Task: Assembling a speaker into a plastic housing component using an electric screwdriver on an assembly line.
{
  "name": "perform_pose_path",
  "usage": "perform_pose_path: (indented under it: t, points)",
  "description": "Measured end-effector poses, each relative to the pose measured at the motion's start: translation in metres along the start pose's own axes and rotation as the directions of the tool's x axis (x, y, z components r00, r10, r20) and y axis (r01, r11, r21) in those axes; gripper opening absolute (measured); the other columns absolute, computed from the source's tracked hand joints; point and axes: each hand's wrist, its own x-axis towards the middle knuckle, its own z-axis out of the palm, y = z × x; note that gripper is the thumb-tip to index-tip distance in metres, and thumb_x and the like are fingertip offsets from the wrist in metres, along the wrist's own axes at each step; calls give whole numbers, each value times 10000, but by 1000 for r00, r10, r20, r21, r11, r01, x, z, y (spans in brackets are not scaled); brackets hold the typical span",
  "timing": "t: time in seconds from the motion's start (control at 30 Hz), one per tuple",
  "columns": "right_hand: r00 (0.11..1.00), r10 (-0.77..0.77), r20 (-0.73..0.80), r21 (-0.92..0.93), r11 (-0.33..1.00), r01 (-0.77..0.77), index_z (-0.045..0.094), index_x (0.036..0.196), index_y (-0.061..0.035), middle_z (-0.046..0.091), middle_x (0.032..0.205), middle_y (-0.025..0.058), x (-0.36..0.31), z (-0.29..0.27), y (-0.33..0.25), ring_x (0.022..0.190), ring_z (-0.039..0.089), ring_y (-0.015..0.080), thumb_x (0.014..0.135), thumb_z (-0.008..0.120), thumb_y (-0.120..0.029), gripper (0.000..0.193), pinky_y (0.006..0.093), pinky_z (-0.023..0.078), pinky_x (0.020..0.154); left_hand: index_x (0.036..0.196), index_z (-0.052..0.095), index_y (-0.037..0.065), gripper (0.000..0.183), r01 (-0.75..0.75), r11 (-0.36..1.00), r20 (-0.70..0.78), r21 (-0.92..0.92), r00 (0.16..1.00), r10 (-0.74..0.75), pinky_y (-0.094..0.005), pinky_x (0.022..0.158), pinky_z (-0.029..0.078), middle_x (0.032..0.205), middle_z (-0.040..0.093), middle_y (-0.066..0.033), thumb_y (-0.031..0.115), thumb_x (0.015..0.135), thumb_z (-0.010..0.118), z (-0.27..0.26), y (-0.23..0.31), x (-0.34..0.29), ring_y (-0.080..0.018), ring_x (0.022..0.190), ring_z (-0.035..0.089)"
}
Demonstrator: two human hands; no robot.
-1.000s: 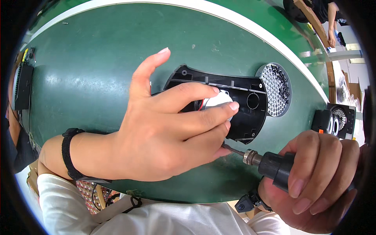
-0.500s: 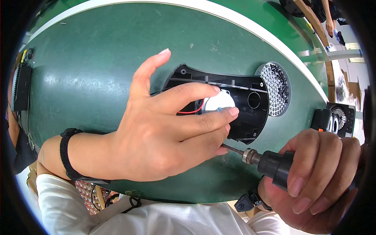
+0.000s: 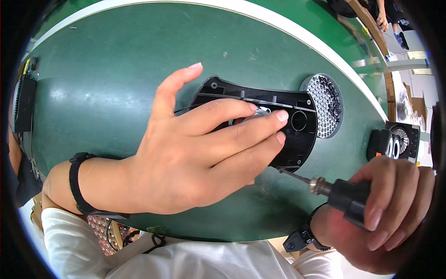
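left hand [image 3: 200, 158]: palm down, fingers [image 3: 260, 118] spread flat | right hand [image 3: 390, 209]: fingers curled in closed grip

My dark green table [image 3: 116, 69] has a white edge band, and on it lies a black moulded plastic housing [image 3: 297, 135] beside a round grey dish [image 3: 325, 104] speckled with small black screws. My black-handled screwdriver [image 3: 346, 197] has a silver metal tip, and I wear a black wristband [image 3: 76, 186] and a white sleeve [image 3: 74, 246].

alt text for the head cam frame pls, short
A left hand lies flat over a black plastic housing on a green table, while the right hand grips a black screwdriver with its tip at the housing's lower edge. A round dish of small dark screws sits just beyond the housing.
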Motion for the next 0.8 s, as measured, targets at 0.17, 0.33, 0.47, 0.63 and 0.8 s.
perform_pose_path:
  t: [0.17,0.33,0.47,0.63,0.8]
  points:
    - [999,-53,12,-39,998,54,395,657,-142,443,631,-14,7,-14,-3,552,469,97,805,527,37,267,251,392,645,1050,772,121,422,-76,995,33,65,997,74,-583,1105,291,1196,738,-17,253,652,815,0,-4,-5,-219,1050,654]
    - [983,86,163,-140,988,-64,418,733,-117,470,716,21,11,-14,12,627,486,110,1002,495,-144,281,295,392,695,1013,781,106,354,-115,989,66,92,992,109,-556,1077,347,1174,749,-26,212,676,807,-5,-2,-2,-220,1059,644]
    - [969,138,207,-142,984,-109,428,733,-116,470,749,38,6,-18,21,671,489,114,1019,489,-178,299,295,389,704,1002,779,100,359,-135,985,87,103,988,127,-548,1069,360,1174,750,-39,220,665,811,-5,-3,-1,-229,1072,640]
    - [976,125,181,-147,984,-99,429,727,-119,469,763,23,3,-13,25,673,493,122,1017,482,-196,304,308,390,707,999,780,90,387,-128,987,87,93,989,120,-517,1063,378,1177,750,-40,216,635,807,-11,-3,1,-235,1079,636]
    - [972,125,199,-159,983,-94,427,725,-120,467,763,21,3,-15,30,672,491,124,1010,487,-193,301,312,390,708,1013,779,82,422,-165,975,146,148,979,144,-502,1045,388,1178,750,-40,216,614,802,-14,-3,8,-236,1078,636]
